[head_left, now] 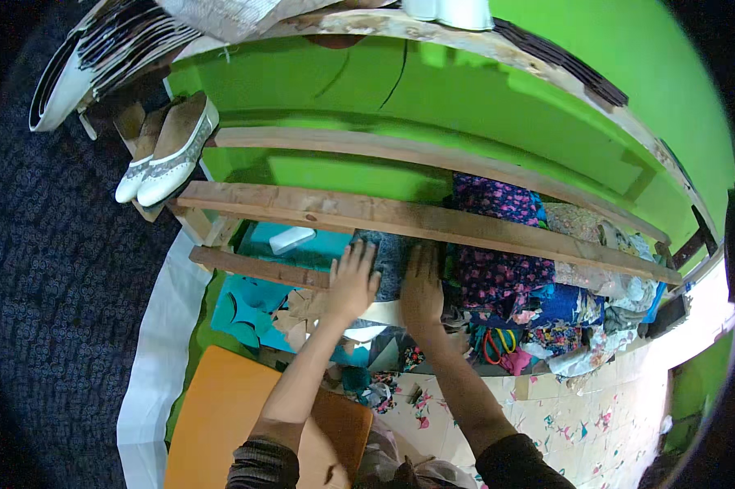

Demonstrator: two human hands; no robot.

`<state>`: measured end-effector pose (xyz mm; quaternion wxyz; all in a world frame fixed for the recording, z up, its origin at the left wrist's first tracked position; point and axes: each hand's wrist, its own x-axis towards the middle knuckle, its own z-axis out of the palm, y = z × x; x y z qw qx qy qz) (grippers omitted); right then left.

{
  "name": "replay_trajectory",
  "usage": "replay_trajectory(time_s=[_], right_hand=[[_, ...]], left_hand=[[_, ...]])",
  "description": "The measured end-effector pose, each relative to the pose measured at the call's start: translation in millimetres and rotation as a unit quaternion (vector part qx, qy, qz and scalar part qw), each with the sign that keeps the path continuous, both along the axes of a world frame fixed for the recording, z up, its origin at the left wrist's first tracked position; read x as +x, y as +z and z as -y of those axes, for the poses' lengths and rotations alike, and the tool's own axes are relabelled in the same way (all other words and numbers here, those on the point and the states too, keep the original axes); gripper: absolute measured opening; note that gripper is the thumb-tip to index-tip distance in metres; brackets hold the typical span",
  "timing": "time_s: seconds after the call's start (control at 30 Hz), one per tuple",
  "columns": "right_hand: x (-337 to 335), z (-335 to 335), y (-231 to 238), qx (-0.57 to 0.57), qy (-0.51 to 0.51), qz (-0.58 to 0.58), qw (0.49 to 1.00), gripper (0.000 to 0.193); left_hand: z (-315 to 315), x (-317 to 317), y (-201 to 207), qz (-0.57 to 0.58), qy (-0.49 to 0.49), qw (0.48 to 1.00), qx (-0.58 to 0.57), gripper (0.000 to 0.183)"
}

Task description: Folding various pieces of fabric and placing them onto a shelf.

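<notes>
One left hand point(353, 287), one right hand point(422, 300), two shoes point(172, 151) (one pair) at the left end of the rack point(367, 206), one white oblong point(292, 240).

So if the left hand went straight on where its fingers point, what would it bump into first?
Probably the long wooden bar, just past the fingertips of the left hand. Depth is unclear, though, so it might slip underneath.

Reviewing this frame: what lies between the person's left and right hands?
In the head view, dark blue-grey cloth lies between the left hand and the right hand.
</notes>
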<state>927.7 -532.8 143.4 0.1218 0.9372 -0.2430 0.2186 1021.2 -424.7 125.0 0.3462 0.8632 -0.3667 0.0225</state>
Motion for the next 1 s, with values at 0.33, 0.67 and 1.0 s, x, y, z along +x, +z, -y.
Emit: replay_trajectory(time_s=[0.33, 0.67, 1.0], right_hand=[[-28, 10, -32, 0.215, 0.074, -0.031, 0.973, 0.05], [-131, -12, -56, 0.191, 0.158, -0.088, 0.965, 0.054], [-243, -25, -35, 0.251, 0.348, -0.245, 0.869, 0.042]], left_hand=[[-18, -55, -22, 0.19, 0.008, 0.973, 0.128, 0.052], [-55, -162, -52, 0.165, 0.13, 0.962, 0.175, 0.048], [-71, -352, -44, 0.011, 0.326, 0.919, 0.222, 0.045]])
